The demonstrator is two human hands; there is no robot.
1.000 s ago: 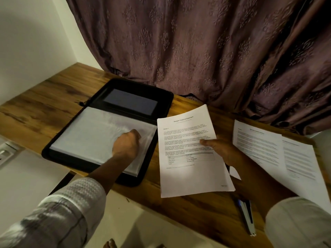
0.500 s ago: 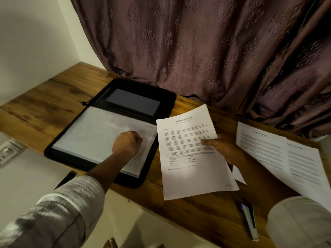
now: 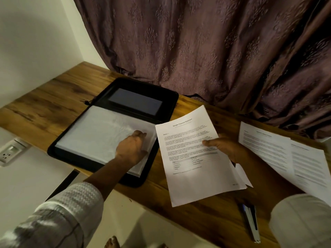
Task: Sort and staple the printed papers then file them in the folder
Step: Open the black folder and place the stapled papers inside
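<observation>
A black zip folder [image 3: 143, 88] lies open on the wooden desk, its clear plastic sleeves [image 3: 93, 136] facing up. My left hand [image 3: 130, 149] rests on the top sleeve near its right edge, fingers curled and pinching the plastic. My right hand [image 3: 227, 149] grips a printed paper set [image 3: 193, 158] titled "Sample Financial Statement", thumb on top, just right of the folder and above the desk. Another sheet's corner [image 3: 244, 176] shows beneath it. A stapler [image 3: 250, 222] lies at the desk's front edge, below my right forearm.
Two more printed papers [image 3: 268, 145] [image 3: 311, 167] lie overlapping at the desk's right end. A purple curtain [image 3: 197, 51] hangs along the back edge. A wall socket [image 3: 10, 151] sits below the desk on the left. Bare wood [image 3: 53, 104] lies left of the folder.
My left hand's fingers have uncurled a little and reached toward the sleeve's right edge. The right hand and its paper set have stayed almost still.
</observation>
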